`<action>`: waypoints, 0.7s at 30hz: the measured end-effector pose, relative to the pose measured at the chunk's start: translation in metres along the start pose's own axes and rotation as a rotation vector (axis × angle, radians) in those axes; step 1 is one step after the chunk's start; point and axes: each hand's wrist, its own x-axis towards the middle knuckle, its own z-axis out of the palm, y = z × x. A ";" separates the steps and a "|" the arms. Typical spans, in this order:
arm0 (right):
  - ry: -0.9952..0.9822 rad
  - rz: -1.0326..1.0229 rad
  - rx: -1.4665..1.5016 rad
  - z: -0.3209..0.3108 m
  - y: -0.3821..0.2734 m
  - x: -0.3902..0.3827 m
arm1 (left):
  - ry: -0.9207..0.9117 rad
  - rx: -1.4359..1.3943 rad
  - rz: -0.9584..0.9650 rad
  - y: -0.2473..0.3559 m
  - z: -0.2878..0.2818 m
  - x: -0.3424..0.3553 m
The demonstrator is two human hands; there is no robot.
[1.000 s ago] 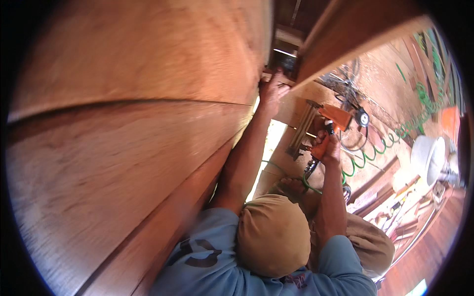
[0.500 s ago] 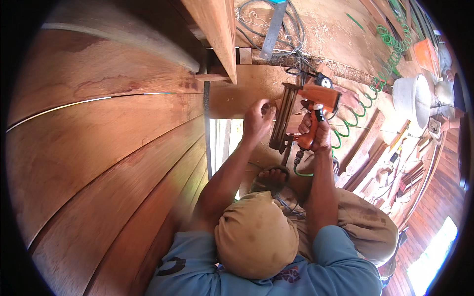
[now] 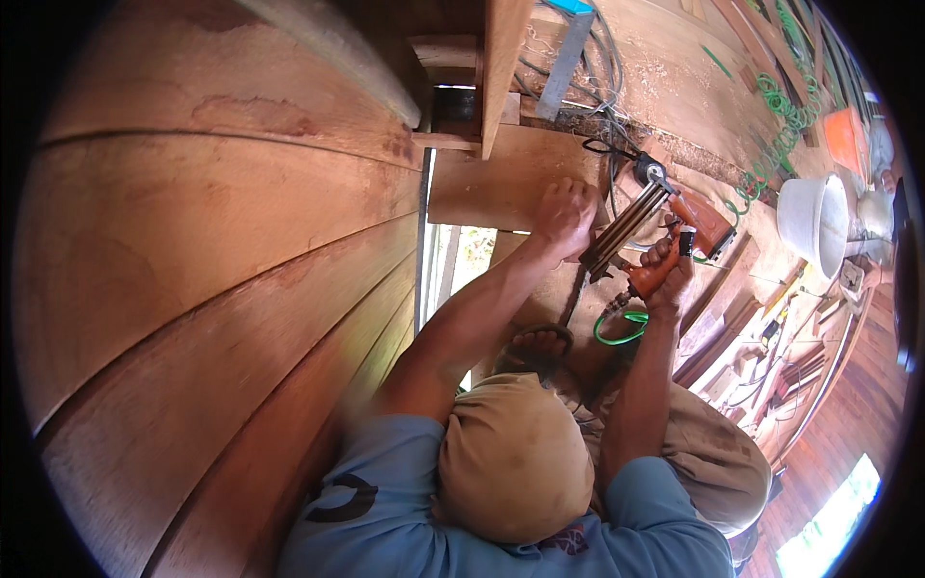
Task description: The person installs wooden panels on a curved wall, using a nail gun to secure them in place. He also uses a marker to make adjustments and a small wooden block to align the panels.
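A person in a blue shirt [image 3: 617, 520] and tan cap [image 3: 511, 458] crouched beside a wall of curved wooden planks [image 3: 212, 289], both arms stretched toward one o'clock. The left hand [image 3: 567, 217] pressed flat against a short wooden board [image 3: 491, 188], just beside the long magazine of an orange pneumatic nail gun [image 3: 665, 217]. The right hand [image 3: 663, 275] was wrapped around the gun's grip, where a green coiled air hose [image 3: 621, 328] joined it. A white bucket [image 3: 814, 222] stood at three o'clock, well apart, with loose timber offcuts [image 3: 718, 328] lying on the floor between.
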 end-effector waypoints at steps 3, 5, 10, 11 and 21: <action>0.005 0.013 -0.026 0.007 0.003 0.001 | 0.202 -0.274 -0.229 -0.007 -0.017 -0.026; -0.009 0.032 -0.057 0.013 0.007 0.002 | 0.238 -0.570 -0.439 -0.018 -0.032 -0.047; -0.063 0.102 -0.106 0.028 0.025 0.003 | 0.734 -0.961 -0.544 -0.056 -0.061 -0.094; -0.072 0.125 -0.092 0.031 0.030 0.003 | 0.792 -0.843 -0.526 -0.061 -0.063 -0.095; -0.144 0.208 -0.265 0.062 0.044 -0.004 | 1.020 -0.751 -0.471 -0.080 -0.072 -0.046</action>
